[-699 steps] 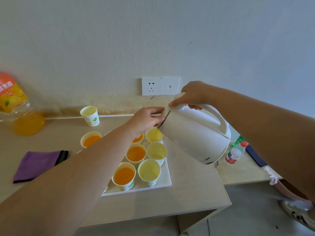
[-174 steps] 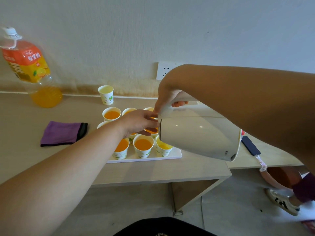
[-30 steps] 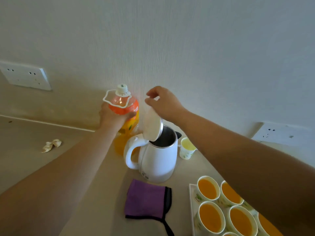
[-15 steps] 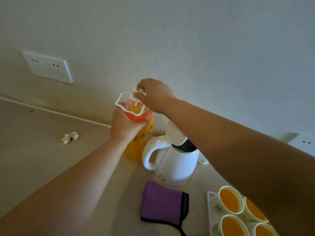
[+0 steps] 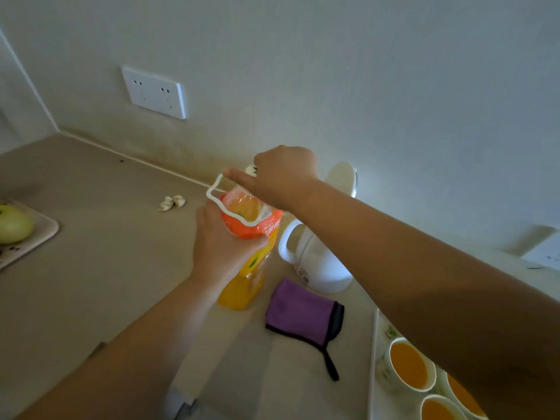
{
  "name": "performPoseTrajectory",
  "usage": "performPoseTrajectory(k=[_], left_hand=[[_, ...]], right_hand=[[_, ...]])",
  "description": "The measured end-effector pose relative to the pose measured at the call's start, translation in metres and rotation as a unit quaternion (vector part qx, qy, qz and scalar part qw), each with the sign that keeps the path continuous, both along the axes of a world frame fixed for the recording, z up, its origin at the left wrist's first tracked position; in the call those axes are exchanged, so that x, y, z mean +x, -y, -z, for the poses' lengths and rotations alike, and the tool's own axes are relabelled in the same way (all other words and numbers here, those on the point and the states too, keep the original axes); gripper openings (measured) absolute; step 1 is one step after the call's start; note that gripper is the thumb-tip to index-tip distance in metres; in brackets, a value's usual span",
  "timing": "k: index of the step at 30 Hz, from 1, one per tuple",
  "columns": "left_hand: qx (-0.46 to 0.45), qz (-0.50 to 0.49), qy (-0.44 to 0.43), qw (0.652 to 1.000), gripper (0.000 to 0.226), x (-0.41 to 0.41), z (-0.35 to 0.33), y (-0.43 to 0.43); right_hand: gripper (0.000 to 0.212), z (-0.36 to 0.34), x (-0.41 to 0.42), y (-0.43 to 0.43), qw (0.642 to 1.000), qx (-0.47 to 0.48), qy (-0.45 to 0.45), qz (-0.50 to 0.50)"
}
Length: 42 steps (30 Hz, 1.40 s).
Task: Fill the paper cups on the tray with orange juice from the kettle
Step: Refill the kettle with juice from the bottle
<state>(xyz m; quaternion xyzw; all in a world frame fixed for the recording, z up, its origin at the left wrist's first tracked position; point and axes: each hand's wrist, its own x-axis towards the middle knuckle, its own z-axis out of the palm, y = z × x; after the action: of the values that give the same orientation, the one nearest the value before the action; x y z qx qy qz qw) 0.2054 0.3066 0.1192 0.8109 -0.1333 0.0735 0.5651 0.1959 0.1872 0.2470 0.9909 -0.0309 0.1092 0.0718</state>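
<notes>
Orange juice fills the three paper cups [image 5: 409,366] in view, standing on a white tray [image 5: 372,389] at the near right edge, partly hidden under the right forearm. Farther in, a purple cloth [image 5: 298,310] lies flat on the beige counter [image 5: 91,268]. Just left of it stands an orange juice bottle [image 5: 245,286], upright; the left hand [image 5: 218,241] grips its shoulder, fingers wrapped round the label. Right of the bottle sits the white kettle [image 5: 321,262], its lid [image 5: 341,177] raised. The right hand [image 5: 281,174] curls its fingers over the cap [image 5: 251,170], one finger stretched to the white carry loop [image 5: 212,189]. Beyond lie a crumpled paper scrap [image 5: 171,203], a green apple [image 5: 13,224] at far left, and a wall socket [image 5: 154,92].
</notes>
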Motion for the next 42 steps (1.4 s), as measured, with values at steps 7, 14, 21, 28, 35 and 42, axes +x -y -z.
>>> performPoseTrajectory(k=[7,14,21,28,35,42], left_hand=[[-0.006,0.01,0.023,1.0,0.071,-0.075,-0.007,-0.02],[0.035,0.035,-0.011,0.999,0.084,-0.117,-0.01,-0.035],[0.002,0.205,-0.054,0.977,0.087,-0.099,-0.011,-0.048],[0.046,0.149,-0.005,0.988,0.079,-0.106,-0.008,-0.042],[0.1,0.089,0.02,0.991,0.086,-0.119,-0.01,-0.037],[0.093,0.174,0.01,0.98,0.088,-0.107,-0.007,-0.041]], right_hand=[[0.061,0.002,-0.06,-0.015,0.998,0.021,0.003,-0.054],[0.054,0.012,-0.095,-0.019,0.99,0.078,0.024,-0.115],[0.049,0.001,-0.102,-0.012,0.982,0.055,-0.015,-0.182],[0.056,-0.005,-0.113,-0.026,0.994,-0.074,-0.016,-0.079],[0.056,0.004,-0.116,-0.033,0.999,-0.022,0.002,0.029],[0.054,0.004,-0.12,-0.012,0.99,0.035,-0.002,-0.134]])
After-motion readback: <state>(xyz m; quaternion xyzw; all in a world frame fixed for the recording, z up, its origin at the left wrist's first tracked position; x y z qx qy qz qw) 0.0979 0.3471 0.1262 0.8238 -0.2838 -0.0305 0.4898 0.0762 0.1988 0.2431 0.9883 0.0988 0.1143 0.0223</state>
